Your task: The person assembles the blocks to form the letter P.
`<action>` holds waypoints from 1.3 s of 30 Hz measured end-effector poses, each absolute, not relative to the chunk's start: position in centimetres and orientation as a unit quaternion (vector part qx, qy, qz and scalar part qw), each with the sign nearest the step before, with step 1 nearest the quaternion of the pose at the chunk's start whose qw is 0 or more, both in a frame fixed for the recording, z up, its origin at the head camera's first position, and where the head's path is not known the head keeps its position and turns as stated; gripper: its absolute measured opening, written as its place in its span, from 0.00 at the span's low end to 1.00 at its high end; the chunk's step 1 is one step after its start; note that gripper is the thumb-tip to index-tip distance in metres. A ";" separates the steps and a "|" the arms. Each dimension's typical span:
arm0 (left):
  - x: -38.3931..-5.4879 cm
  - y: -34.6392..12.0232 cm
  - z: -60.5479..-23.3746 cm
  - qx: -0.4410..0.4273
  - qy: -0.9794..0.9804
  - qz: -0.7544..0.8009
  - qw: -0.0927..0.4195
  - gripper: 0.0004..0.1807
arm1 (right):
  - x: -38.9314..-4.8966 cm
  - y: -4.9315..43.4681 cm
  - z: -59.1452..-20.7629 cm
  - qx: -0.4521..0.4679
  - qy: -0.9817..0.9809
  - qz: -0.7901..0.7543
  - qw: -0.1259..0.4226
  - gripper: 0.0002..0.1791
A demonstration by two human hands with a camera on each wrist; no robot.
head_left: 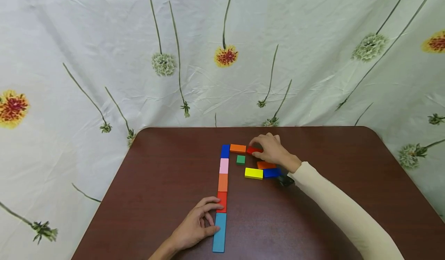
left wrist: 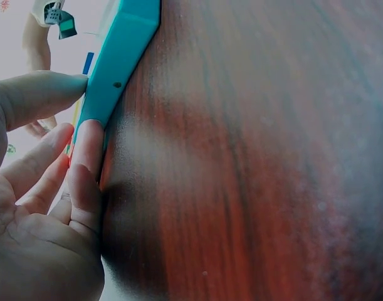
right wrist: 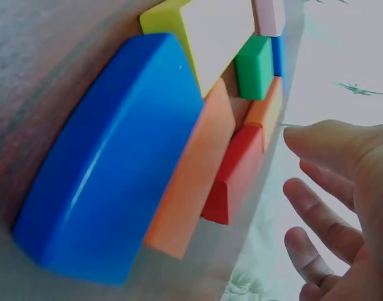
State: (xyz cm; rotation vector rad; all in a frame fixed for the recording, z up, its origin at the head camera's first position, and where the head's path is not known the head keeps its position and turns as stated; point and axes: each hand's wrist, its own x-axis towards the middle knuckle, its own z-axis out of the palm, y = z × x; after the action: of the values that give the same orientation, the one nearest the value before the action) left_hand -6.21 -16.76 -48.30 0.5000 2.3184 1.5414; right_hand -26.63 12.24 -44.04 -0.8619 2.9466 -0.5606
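Coloured blocks form a straight column: blue [head_left: 225, 151], pink [head_left: 224, 166], orange [head_left: 223, 182], red [head_left: 224, 198] and long teal [head_left: 219, 240]. My left hand [head_left: 196, 223] lies along its left side, thumb against the teal block and fingertips on the column's red block. From the blue block's top right, an orange block [head_left: 238, 148] and a second red block [head_left: 251, 150] run rightward. My right hand [head_left: 271, 148] is over that second red block, partly hiding it in the head view. In the right wrist view its fingers [right wrist: 304, 197] stand loosely apart, holding nothing, beside the red block.
Inside the corner lies a small green block [head_left: 240, 160]. Closer to me are a yellow block [head_left: 253, 174], a blue block [head_left: 271, 173] and another orange block [head_left: 265, 165], grouped under the right wrist. A flowered cloth [head_left: 194, 86] hangs behind the dark wooden table [head_left: 167, 167].
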 end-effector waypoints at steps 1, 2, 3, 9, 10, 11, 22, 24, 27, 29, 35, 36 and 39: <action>-6.2 -16.8 -48.3 0.175 0.810 0.538 0.156 0.26 | -26.5 12.4 -43.9 -0.279 0.942 -0.187 0.013 0.17; -6.2 -16.8 -48.3 0.175 0.810 0.538 0.156 0.26 | -26.3 12.7 -43.8 -0.283 0.940 -0.192 0.014 0.17; -6.2 -16.8 -48.3 0.175 0.810 0.538 0.156 0.26 | -26.2 12.9 -43.7 -0.287 0.937 -0.196 0.017 0.17; -6.2 -16.8 -48.4 0.175 0.809 0.539 0.155 0.26 | -25.6 15.0 -43.4 -0.314 0.913 -0.251 0.062 0.14; -6.2 -16.8 -48.4 0.175 0.810 0.539 0.154 0.26 | -25.5 15.4 -43.4 -0.318 0.909 -0.260 0.071 0.13; -6.1 -16.8 -48.4 0.174 0.810 0.538 0.154 0.26 | -25.4 15.8 -43.5 -0.321 0.905 -0.267 0.079 0.12; -6.2 -16.7 -48.3 0.168 0.810 0.538 0.162 0.26 | -24.9 18.7 -44.9 -0.332 0.901 -0.254 0.119 0.09; -6.3 -16.7 -48.3 0.168 0.809 0.539 0.162 0.26 | -24.8 18.9 -45.0 -0.336 0.902 -0.247 0.115 0.10; -6.3 -16.7 -48.4 0.170 0.808 0.540 0.162 0.26 | -24.8 18.9 -45.0 -0.337 0.903 -0.238 0.117 0.11; -6.3 -16.8 -48.4 0.171 0.808 0.541 0.162 0.26 | -24.8 18.9 -45.0 -0.342 0.903 -0.231 0.118 0.12; -6.2 -16.8 -48.4 0.170 0.807 0.541 0.162 0.26 | -24.6 18.9 -44.9 -0.350 0.904 -0.212 0.126 0.10; -6.2 -16.8 -48.4 0.169 0.808 0.541 0.162 0.26 | -24.5 19.0 -45.0 -0.348 0.904 -0.211 0.130 0.10; -6.2 -16.8 -48.4 0.169 0.810 0.538 0.161 0.26 | -24.2 19.1 -44.9 -0.352 0.901 -0.211 0.138 0.10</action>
State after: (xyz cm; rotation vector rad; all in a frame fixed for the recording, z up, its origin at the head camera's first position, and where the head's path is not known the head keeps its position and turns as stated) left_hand -6.21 -16.81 -48.41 0.4813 2.3137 1.5367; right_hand -24.20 19.07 -44.91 -1.0192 2.6071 -0.6113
